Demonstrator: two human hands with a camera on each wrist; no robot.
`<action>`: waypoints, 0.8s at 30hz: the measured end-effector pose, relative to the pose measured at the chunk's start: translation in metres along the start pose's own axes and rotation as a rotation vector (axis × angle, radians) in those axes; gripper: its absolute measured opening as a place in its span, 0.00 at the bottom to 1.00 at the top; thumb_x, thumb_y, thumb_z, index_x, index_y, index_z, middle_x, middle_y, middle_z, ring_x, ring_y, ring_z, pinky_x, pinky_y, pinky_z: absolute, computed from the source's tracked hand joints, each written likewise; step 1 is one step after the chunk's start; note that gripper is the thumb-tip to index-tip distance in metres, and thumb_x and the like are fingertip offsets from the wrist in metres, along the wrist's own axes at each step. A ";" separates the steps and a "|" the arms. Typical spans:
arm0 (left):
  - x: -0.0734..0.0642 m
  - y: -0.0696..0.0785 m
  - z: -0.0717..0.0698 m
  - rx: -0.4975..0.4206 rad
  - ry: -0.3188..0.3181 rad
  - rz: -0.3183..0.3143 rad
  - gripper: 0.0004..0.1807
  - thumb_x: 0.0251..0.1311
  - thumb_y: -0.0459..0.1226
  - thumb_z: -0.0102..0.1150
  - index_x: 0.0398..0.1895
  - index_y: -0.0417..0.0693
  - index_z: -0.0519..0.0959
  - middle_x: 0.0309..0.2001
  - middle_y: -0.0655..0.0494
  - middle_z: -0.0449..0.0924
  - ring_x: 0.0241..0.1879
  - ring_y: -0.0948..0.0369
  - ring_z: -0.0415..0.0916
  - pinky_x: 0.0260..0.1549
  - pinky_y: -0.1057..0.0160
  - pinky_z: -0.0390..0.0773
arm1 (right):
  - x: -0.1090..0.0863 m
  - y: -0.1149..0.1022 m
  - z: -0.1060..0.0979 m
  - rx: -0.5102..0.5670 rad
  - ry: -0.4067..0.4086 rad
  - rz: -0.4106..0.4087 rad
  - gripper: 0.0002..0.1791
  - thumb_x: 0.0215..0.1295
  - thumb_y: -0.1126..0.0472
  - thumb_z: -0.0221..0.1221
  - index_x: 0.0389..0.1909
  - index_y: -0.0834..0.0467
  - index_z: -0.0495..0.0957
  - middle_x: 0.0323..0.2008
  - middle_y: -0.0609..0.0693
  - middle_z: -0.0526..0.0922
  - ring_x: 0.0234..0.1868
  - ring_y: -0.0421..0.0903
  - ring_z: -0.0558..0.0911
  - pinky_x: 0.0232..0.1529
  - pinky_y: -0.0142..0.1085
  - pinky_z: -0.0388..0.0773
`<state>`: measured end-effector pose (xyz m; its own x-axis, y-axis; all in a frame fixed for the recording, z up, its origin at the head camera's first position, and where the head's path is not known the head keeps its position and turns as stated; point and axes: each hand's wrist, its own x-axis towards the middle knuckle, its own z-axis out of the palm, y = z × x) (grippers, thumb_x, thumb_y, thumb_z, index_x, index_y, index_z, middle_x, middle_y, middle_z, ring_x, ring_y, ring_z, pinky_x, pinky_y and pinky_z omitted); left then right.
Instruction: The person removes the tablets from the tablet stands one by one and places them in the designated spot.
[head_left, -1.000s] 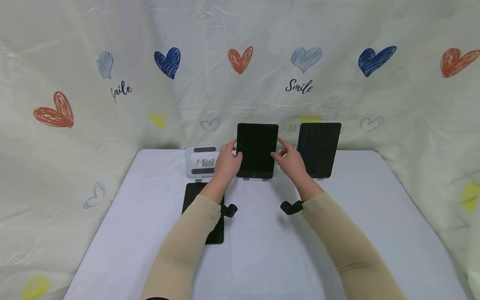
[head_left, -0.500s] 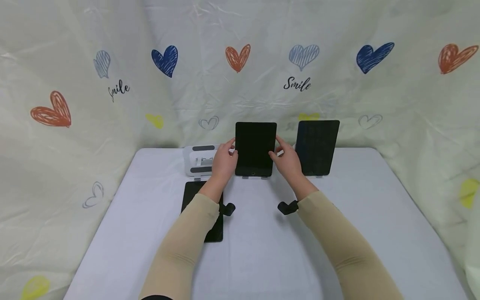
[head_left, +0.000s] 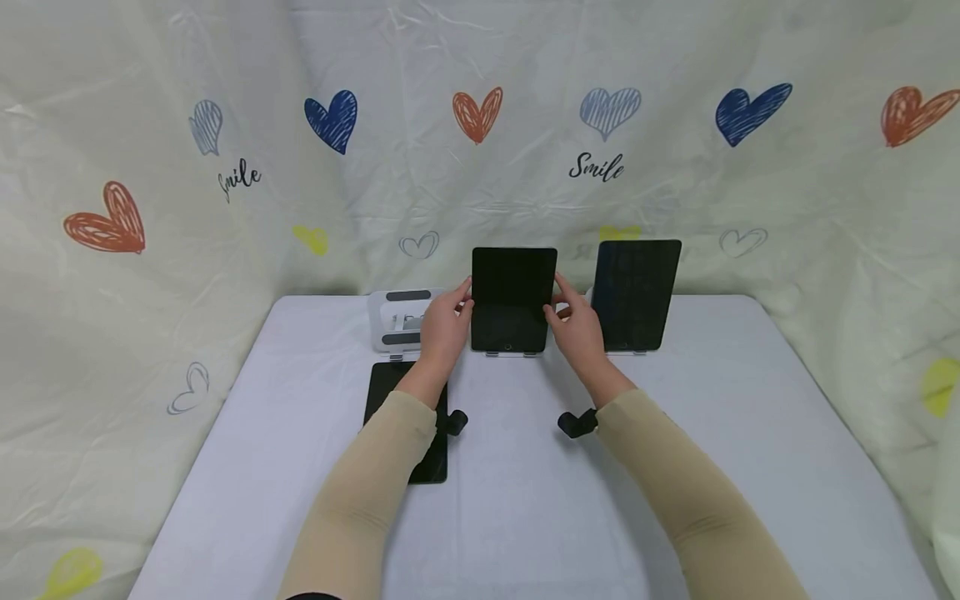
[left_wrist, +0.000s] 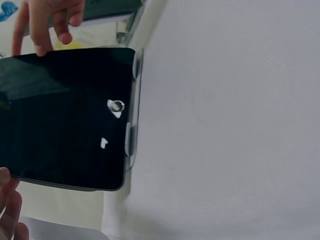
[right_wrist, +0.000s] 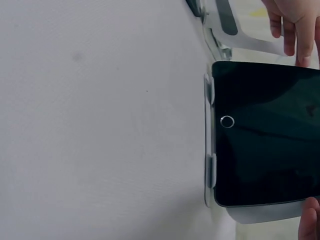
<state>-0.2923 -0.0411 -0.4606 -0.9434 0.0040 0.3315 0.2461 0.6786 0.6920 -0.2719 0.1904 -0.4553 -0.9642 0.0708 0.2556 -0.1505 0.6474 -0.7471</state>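
White-clothed table is standing before pale heart-printed curtain | left hand and right hand are pinching opposite side edges of black rectangular glass-fronted tablet, resting on pale plastic stand, far centre | its lower half is newly catching light, suggesting its tilt is shifting slightly.

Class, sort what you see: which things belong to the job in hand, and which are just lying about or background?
In the job:
- middle tablet, between left hand and right hand
- middle stand
- probably also bare stand, right-hand tablet, tablet on the table

Background:
- heart-patterned sheet
- white-covered table
- black wrist cameras
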 end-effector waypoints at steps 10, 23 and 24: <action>-0.003 -0.001 0.003 -0.025 0.038 0.041 0.27 0.72 0.40 0.55 0.72 0.66 0.68 0.46 0.59 0.83 0.40 0.61 0.75 0.34 0.61 0.75 | -0.002 0.005 0.005 0.026 0.096 -0.032 0.32 0.74 0.58 0.55 0.75 0.37 0.60 0.51 0.56 0.84 0.48 0.52 0.81 0.35 0.43 0.76; -0.006 -0.001 0.002 -0.063 0.057 0.053 0.26 0.71 0.38 0.57 0.71 0.63 0.70 0.43 0.58 0.82 0.37 0.59 0.74 0.36 0.59 0.76 | -0.005 0.006 0.005 0.122 0.087 0.012 0.31 0.74 0.58 0.56 0.73 0.34 0.62 0.51 0.55 0.83 0.49 0.50 0.82 0.37 0.41 0.76; -0.006 0.000 0.001 -0.073 0.055 0.051 0.26 0.71 0.39 0.56 0.71 0.62 0.70 0.44 0.58 0.82 0.37 0.59 0.74 0.36 0.59 0.76 | -0.005 0.005 0.004 0.129 0.086 0.013 0.31 0.74 0.58 0.56 0.73 0.35 0.62 0.51 0.55 0.83 0.48 0.50 0.82 0.37 0.41 0.77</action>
<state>-0.2869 -0.0406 -0.4632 -0.9160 -0.0048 0.4012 0.3109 0.6234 0.7174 -0.2689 0.1905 -0.4629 -0.9448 0.1465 0.2930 -0.1707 0.5434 -0.8219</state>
